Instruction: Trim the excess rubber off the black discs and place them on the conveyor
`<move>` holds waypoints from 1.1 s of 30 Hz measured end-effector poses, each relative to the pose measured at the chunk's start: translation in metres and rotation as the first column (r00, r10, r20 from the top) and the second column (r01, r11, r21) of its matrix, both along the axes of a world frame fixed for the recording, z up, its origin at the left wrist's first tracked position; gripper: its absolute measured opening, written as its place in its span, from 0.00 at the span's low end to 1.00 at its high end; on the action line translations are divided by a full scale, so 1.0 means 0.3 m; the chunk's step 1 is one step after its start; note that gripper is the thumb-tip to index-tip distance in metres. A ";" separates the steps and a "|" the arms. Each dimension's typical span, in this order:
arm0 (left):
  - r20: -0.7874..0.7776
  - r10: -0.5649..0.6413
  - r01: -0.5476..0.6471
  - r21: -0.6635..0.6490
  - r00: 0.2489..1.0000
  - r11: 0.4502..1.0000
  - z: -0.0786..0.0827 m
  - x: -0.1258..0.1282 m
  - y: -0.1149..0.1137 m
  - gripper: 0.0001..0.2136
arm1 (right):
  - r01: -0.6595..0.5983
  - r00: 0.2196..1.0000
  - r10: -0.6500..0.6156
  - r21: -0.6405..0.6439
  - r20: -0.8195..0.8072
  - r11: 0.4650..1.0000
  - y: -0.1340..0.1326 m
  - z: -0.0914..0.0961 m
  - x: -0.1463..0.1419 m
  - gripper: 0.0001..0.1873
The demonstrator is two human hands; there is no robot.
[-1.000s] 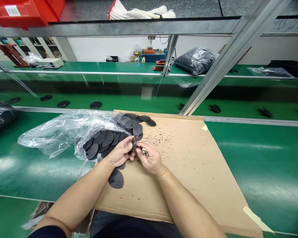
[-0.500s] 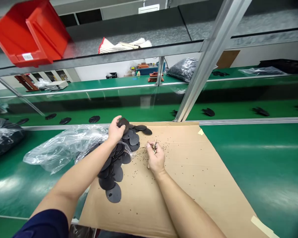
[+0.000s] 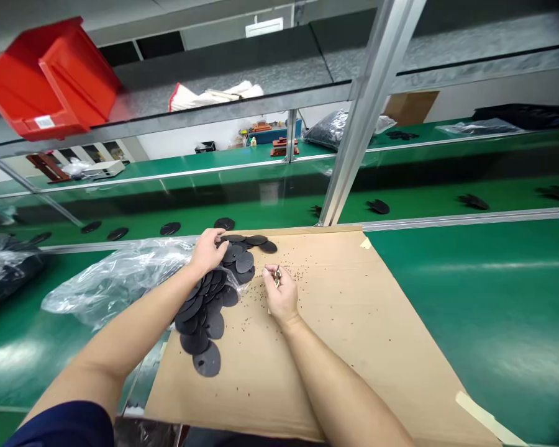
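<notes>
Relocated since the earlier frame: one black disc (image 3: 224, 223), then in the left hand (image 3: 209, 251), now lying flat on the green strip (image 3: 270, 214) beyond the cardboard's far edge, just past the fingertips. Bearings run from the right hand (image 3: 281, 295), twelve pointing away from the wearer. Item, left hand, ten o'clock: palm down over the far end of the pile, thumb and forefinger parted; whether the fingertips touch a disc cannot be told. Item, right hand: fingers curled firmly round a small metal tool (image 3: 277, 275), its bright end upward, well clear of the discs; presumably it stays in the grip to save picking it up again. Item, pile of black discs (image 3: 209, 307), overlapping from eight to ten o'clock, probably placed there to suit the left hand's reach. Item, loose disc (image 3: 207, 359), between seven and eight, flat at the pile's near end. Item, clear plastic bag (image 3: 125, 279), nine o'clock, slack, its mouth toward the pile, apparently the discs' container. Item, cardboard sheet (image 3: 349, 347), under hands and pile, seemingly there to shield the green worktop (image 3: 470, 292). Item, black specks (image 3: 298, 273), scattered on the sheet, thickest around one o'clock. Item, two pieces of tape, at two (image 3: 366, 243) and four o'clock (image 3: 487, 417), likely anchoring the sheet's edge. Item, red bin (image 3: 58, 81), far off between ten and eleven, tilted on the upper shelf.
</notes>
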State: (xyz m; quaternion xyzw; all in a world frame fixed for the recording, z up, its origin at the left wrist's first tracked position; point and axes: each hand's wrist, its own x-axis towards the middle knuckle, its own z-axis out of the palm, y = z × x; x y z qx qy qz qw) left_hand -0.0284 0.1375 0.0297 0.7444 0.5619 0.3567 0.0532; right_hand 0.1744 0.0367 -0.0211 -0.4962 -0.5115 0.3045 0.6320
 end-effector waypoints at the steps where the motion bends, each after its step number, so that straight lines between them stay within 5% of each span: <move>1: -0.002 -0.033 0.033 -0.011 0.999 0.999 0.002 -0.024 -0.058 0.13 | 0.000 1.000 0.000 -0.002 -0.006 1.000 0.000 -0.001 -0.002 0.13; 6: -0.092 -0.229 0.227 -0.032 0.969 0.973 0.030 -0.138 -0.358 0.15 | -0.002 0.999 0.001 -0.016 -0.041 1.000 0.002 -0.005 -0.010 0.14; 10: -0.240 -0.393 0.373 -0.127 0.887 0.919 -0.002 -0.210 -0.543 0.39 | -0.004 1.000 0.004 0.008 -0.030 1.000 0.002 -0.006 -0.013 0.14; 13: -0.377 -0.464 0.391 -0.258 0.801 0.884 -0.067 -0.236 -0.613 0.51 | 0.001 1.000 -0.001 0.004 -0.024 1.000 0.001 -0.007 -0.013 0.14; 16: -0.464 -0.437 0.321 -0.309 0.771 0.895 -0.123 -0.215 -0.621 0.49 | 0.010 1.000 -0.010 0.000 -0.007 1.000 0.001 -0.007 -0.013 0.14; 25: -0.414 -0.156 0.081 -0.194 0.897 0.978 -0.166 -0.001 -0.521 0.38 | 0.007 1.000 -0.007 0.007 0.025 1.000 -0.010 -0.003 -0.015 0.15; 33: -0.321 -0.086 0.066 -0.075 0.943 0.995 -0.184 0.146 -0.461 0.23 | -0.006 1.000 0.006 -0.015 0.013 1.000 -0.002 -0.008 -0.009 0.18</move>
